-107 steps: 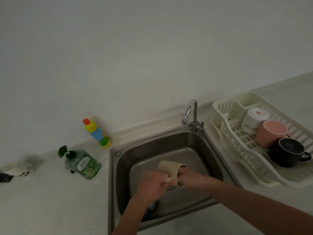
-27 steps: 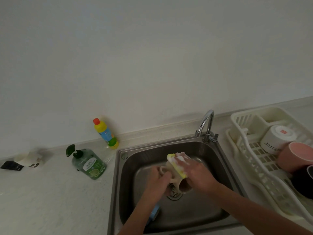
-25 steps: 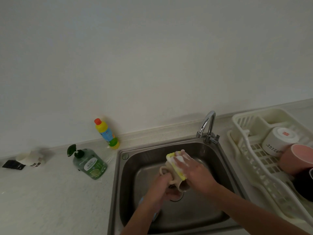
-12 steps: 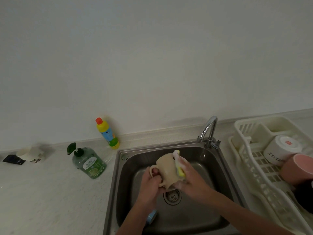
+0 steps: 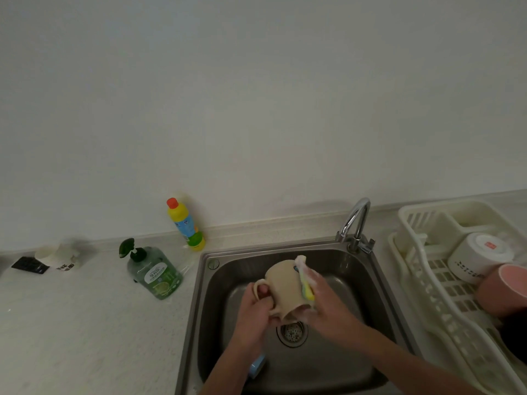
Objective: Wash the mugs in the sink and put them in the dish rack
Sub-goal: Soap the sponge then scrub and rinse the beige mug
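A beige mug (image 5: 282,286) is held bottom-up over the steel sink (image 5: 359,275). My left hand (image 5: 253,312) grips it by its handle and rim. My right hand (image 5: 325,303) holds a yellow and white sponge (image 5: 304,277) flat against the mug's right side. A light blue mug (image 5: 258,364) lies at the sink's front left, mostly hidden behind my left forearm. The white dish rack (image 5: 422,283) stands to the right of the sink. In it are a white mug (image 5: 479,258), a pink mug (image 5: 504,289) and a black mug (image 5: 516,334), partly cut off by the frame.
The tap (image 5: 355,223) rises at the sink's back right. A green pump soap bottle (image 5: 152,270) and a yellow cleaner bottle (image 5: 185,223) stand on the counter to the left of the sink. A small white holder (image 5: 57,258) sits at the far left.
The mug was turned so its handle now points left, and it was lifted a little. My right hand with the sponge moved from the mug's top to its right side.
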`<action>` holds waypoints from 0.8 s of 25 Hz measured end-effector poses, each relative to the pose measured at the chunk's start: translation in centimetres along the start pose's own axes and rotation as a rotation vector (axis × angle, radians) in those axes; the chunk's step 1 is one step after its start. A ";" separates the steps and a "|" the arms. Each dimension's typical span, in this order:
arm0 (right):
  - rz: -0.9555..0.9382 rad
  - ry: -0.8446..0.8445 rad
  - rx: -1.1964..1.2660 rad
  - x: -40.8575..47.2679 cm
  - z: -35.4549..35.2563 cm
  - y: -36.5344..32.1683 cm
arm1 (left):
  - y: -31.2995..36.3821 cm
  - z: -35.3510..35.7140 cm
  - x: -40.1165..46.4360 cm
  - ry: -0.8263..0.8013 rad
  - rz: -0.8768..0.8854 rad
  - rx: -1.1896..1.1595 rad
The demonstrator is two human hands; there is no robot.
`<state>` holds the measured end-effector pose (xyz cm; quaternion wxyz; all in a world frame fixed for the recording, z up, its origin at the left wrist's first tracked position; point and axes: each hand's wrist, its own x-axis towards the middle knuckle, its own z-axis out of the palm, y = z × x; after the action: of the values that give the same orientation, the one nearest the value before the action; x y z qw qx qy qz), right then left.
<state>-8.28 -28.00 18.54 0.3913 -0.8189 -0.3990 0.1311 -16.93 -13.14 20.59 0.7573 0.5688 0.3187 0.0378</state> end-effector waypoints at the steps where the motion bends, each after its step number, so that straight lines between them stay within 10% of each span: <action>1: -0.045 0.013 -0.062 -0.4 0.7 -0.1 | -0.2 0.0 0.2 0.016 -0.002 0.017; 5: -0.162 -0.058 -0.322 0.3 1.0 -0.1 | -0.5 0.2 0.1 0.001 0.025 0.111; 9: 0.057 -0.042 0.118 0.4 -0.1 0.8 | -0.1 -0.4 0.3 0.012 0.012 0.023; 15: -0.124 -0.037 -0.386 0.3 1.3 1.0 | -0.7 0.1 0.3 -0.083 0.047 0.205; 20: 0.102 -0.052 0.186 -0.7 0.3 1.3 | -0.3 -0.3 0.1 -0.046 -0.030 0.014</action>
<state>-8.21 -28.82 17.32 0.4479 -0.7946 -0.3530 0.2083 -17.12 -12.92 20.17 0.7608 0.5700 0.3101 0.0114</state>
